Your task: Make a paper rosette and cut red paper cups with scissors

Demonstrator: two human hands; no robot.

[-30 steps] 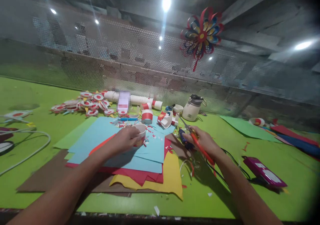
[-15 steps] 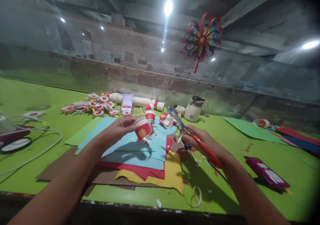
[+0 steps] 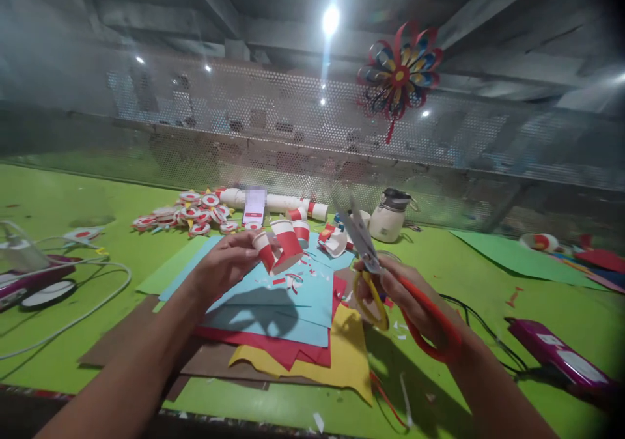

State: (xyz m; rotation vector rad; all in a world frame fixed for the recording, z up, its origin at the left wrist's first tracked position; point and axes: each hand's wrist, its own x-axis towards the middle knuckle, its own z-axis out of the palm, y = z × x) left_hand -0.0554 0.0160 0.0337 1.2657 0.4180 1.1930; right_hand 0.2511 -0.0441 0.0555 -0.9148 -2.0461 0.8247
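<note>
My left hand (image 3: pixel 227 260) pinches a red-and-white paper cup (image 3: pixel 286 247) by its left side, above the sheets. The cup's wall is cut open and splays into two parts. My right hand (image 3: pixel 407 289) is closed around the handles of a pair of scissors (image 3: pixel 362 240), one loop red and the other yellow. The loops are spread and the blades point up and away, apart from the cup; their tips are blurred. Under the cup lie blue paper sheets (image 3: pixel 273 299) with small red and white scraps (image 3: pixel 293 281).
Behind stand more paper cups (image 3: pixel 301 230), a cut cup (image 3: pixel 334 240), a phone (image 3: pixel 254 206), and a white jug (image 3: pixel 388 216). Red-and-white paper discs (image 3: pixel 195 214) are piled at left. A purple device (image 3: pixel 559 354) with a black cable lies right; a pinwheel-like ornament (image 3: pixel 400 75) hangs above.
The cup has turned in my left hand, its yellow emblem out of sight and its cut wall spread. The scissors' handles have moved apart. The head view has shifted slightly.
</note>
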